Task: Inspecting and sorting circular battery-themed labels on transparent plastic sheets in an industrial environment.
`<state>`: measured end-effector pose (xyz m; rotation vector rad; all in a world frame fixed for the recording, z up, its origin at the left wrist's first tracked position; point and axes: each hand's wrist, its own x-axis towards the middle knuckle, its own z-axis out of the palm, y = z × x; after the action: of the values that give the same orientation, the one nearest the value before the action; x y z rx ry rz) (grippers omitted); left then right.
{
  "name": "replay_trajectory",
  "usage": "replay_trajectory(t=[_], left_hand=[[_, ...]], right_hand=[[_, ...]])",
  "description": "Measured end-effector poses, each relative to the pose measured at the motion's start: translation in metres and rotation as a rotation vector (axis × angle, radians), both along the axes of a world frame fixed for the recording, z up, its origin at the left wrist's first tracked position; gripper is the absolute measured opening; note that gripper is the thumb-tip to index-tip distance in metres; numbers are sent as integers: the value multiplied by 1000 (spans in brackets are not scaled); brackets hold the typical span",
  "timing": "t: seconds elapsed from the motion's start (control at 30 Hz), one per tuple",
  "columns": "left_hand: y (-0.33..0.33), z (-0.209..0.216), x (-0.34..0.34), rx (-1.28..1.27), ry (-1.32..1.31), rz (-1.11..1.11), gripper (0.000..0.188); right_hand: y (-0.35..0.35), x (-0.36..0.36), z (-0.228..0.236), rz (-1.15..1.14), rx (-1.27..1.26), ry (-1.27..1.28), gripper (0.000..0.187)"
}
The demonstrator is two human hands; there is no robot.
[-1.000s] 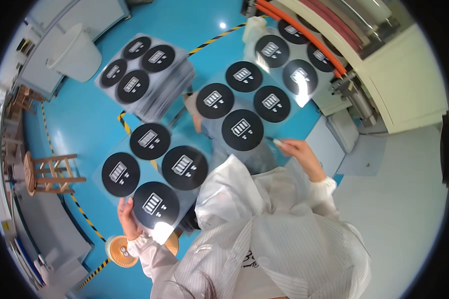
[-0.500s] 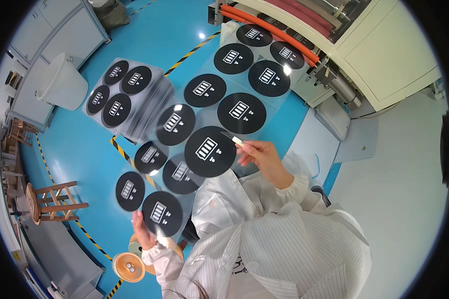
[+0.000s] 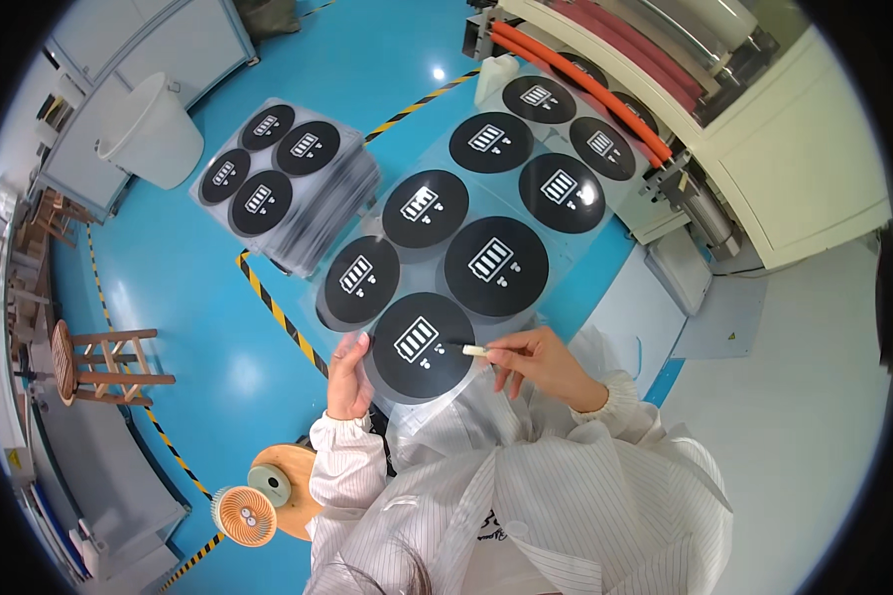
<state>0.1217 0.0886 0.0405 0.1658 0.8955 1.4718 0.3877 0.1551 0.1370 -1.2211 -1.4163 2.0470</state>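
A long clear film (image 3: 423,270) printed with black discs slopes down from the machine toward me. White battery-like marks stand on the nearest disc (image 3: 407,367) and the others. My left hand (image 3: 348,377) pinches the film's near left edge, thumb on top, beside that disc. In my right hand (image 3: 536,362), thumb and fingers close on a small white-handled blade (image 3: 475,351); its thin tip points left over the nearest disc's right side. Whether the tip touches the film, I cannot tell. To the left sits a thick stack of sheets (image 3: 342,203), four-sided, with similar discs on top.
At the upper right is the cream machine (image 3: 794,129) with orange-red rollers (image 3: 566,74). A white bin (image 3: 149,134) stands at upper left, a wooden stool (image 3: 62,365) below it. By my left elbow are an orange fan (image 3: 244,517) and a round wooden seat (image 3: 293,516).
My left hand has moved up and right to the film's edge. The blurred front discs it held at lower left no longer show there. My right hand and blade have lowered; the view has shifted.
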Motion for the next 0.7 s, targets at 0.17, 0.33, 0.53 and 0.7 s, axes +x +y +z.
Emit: replay_trajectory(t=[0.17,0.33,0.53,0.7], left_hand=[[-11,-19,-11,-115,-266,13,34],[-22,-23,-30,-68,36,1,28],[-34,3,-49,-44,317,120,35],[-34,6,-53,-50,340,107,38]], right_hand=[[10,-11,10,174,-99,-69,21],[38,-24,34,468,-60,-225,19],[141,-74,-34,-165,806,-266,29],[177,-115,-70,-127,1032,-352,27]])
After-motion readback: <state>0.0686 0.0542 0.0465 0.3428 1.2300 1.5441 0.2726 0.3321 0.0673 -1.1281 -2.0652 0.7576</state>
